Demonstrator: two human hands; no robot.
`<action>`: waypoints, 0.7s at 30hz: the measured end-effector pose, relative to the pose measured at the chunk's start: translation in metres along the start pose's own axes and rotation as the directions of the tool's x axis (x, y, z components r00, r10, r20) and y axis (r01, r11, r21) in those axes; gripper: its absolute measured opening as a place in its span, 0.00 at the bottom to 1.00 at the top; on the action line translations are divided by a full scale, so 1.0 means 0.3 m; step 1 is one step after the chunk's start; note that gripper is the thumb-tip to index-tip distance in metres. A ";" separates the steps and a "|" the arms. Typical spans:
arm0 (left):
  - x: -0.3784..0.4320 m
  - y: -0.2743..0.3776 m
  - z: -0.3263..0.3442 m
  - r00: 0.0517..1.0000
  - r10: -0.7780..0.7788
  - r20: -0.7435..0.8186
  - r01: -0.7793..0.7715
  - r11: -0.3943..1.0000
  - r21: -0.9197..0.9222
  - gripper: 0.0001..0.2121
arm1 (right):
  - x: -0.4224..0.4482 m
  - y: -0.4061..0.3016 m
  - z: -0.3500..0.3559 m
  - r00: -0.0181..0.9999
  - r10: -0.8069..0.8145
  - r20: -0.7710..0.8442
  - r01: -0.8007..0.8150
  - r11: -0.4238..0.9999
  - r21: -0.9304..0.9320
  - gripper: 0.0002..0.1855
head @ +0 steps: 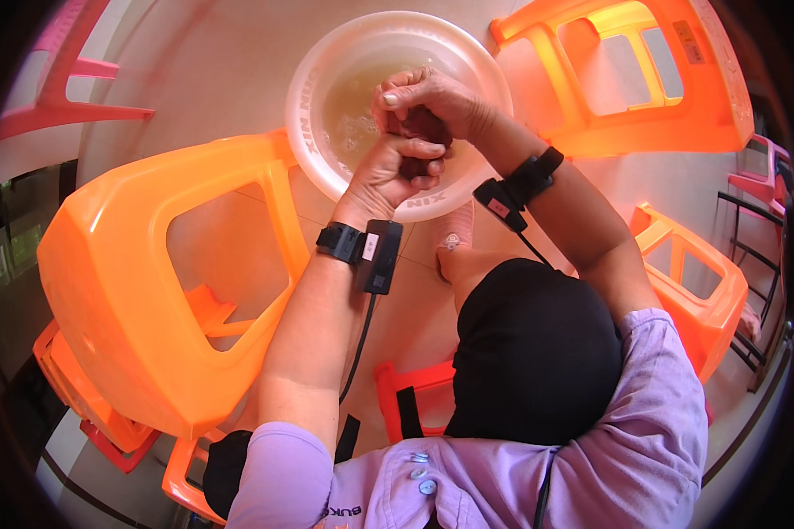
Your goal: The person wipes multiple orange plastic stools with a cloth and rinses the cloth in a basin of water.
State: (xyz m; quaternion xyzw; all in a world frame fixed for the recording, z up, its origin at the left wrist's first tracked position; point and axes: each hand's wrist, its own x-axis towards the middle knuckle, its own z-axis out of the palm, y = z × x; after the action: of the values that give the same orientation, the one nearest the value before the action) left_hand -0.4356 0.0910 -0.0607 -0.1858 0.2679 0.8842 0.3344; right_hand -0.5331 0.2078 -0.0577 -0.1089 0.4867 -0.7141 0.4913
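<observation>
A dark reddish-brown wet cloth [425, 125] is bunched between my two hands over a pale plastic basin [302, 125]. My left hand [400, 168] grips its lower end, the thumb lying across the top. My right hand [430, 99] is closed around the upper part, partly hiding it. Below them, cloudy yellowish water [351, 109] with some foam stands in the basin. Raised lettering runs around the basin's rim. Each wrist carries a black strap with a small cabled box, one on the left [378, 256] and one on the right [501, 203].
Close on the left stands a large orange plastic stool [126, 264], tipped over. Another orange stool [708, 92] lies beyond the basin's right side, and a smaller one [728, 297] is by my right elbow. A pink plastic chair [53, 99] is at far left. My foot [455, 241] rests near the basin.
</observation>
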 end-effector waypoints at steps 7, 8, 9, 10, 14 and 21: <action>0.047 -0.032 0.052 0.915 0.154 -0.373 -0.057 0.964 0.259 0.08 | 0.009 -0.028 0.075 0.960 0.017 -0.280 -0.075 0.977 -0.198 0.14; 0.054 -0.042 0.048 0.881 0.202 -0.427 -0.073 0.951 0.300 0.09 | 0.015 -0.018 0.078 0.946 0.033 -0.322 -0.100 0.976 -0.195 0.12; 0.063 -0.051 0.052 0.883 0.198 -0.426 -0.071 0.952 0.297 0.09 | 0.016 -0.010 0.072 0.929 0.048 -0.368 -0.127 0.973 -0.194 0.10; 0.072 -0.061 0.054 0.848 0.241 -0.472 -0.083 0.940 0.330 0.09 | 0.016 -0.004 0.065 0.927 0.050 -0.371 -0.130 0.972 -0.193 0.10; 0.117 -0.101 0.033 0.768 0.395 -0.504 -0.210 0.899 0.386 0.06 | 0.044 0.059 0.026 0.908 -0.122 -0.401 -0.060 0.909 -0.412 0.07; 0.137 -0.134 -0.022 0.739 0.455 -0.496 0.017 0.724 0.690 0.04 | 0.051 0.092 0.037 0.871 -0.066 -0.487 -0.202 0.855 -0.477 0.06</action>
State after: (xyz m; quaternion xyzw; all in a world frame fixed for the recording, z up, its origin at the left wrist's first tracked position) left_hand -0.4359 0.1327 -0.1008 -0.3089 0.6770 0.6506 0.1516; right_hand -0.5170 0.1876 -0.0793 -0.0348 0.7702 -0.5438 0.3315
